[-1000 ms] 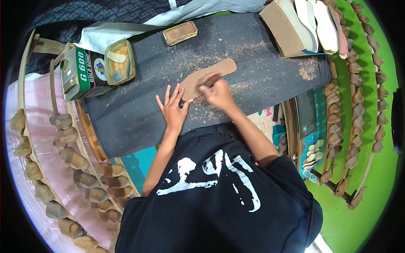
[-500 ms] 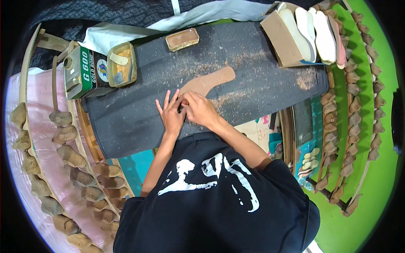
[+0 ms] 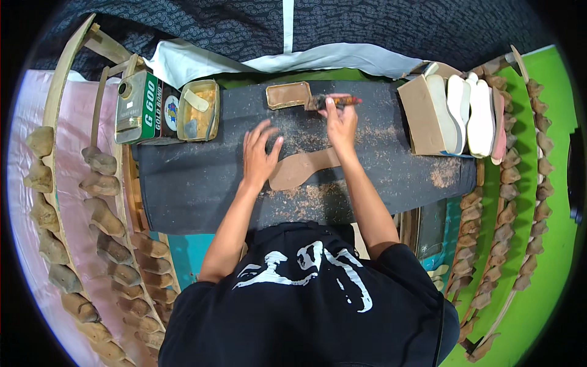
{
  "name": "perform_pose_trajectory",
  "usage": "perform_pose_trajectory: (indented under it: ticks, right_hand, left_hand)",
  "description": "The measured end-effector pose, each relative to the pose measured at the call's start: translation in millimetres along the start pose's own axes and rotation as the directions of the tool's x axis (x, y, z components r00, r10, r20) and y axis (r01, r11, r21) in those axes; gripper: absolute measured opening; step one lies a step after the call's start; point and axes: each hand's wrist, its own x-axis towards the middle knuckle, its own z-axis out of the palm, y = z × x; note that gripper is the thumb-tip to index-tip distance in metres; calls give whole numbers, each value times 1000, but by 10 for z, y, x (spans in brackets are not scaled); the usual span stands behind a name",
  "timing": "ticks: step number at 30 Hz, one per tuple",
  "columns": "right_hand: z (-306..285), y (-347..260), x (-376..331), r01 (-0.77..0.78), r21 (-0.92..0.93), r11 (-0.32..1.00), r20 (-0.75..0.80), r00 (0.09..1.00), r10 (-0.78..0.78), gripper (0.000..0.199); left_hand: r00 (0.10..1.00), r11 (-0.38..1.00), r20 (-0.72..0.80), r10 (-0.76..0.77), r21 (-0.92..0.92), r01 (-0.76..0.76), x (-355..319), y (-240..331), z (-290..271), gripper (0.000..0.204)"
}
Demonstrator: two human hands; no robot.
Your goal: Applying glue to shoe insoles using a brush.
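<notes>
Left hand [image 3: 260,153] rests flat, fingers spread, pinning the brown sole piece [image 3: 302,168] to the dark surface [image 3: 202,183]; right hand [image 3: 340,122] fingers grip a brush [image 3: 333,101] beside the shallow tin [image 3: 287,95].

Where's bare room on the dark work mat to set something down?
Free: the dark mat left of the left hand, below the glue can; also the stretch between the right hand and the stacked soles. Crowded: the centre, around the brown insole and the shallow tin.
</notes>
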Motion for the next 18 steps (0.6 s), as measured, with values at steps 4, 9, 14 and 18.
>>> perform_pose_trajectory:
  ticks: [4, 9, 14, 18]
  right_hand:
    - [142, 138, 329, 97, -239, 966, 37, 995, -90, 17]
    - [239, 412, 493, 9, -268, 963, 50, 999, 4, 20]
    - [200, 845, 683, 50, -182, 982, -3, 999, -51, 15]
    - [226, 927, 675, -111, -254, 961, 17, 993, 119, 17]
  left_hand:
    - [999, 998, -5, 38, 44, -37, 376, 39, 53, 51]
    - [995, 980, 103, -18, 200, -3, 495, 20, 100, 62]
    - [996, 989, 84, -26, 147, 13, 516, 24, 136, 60]
    - [999, 994, 34, -31, 106, 27, 502, -33, 171, 57]
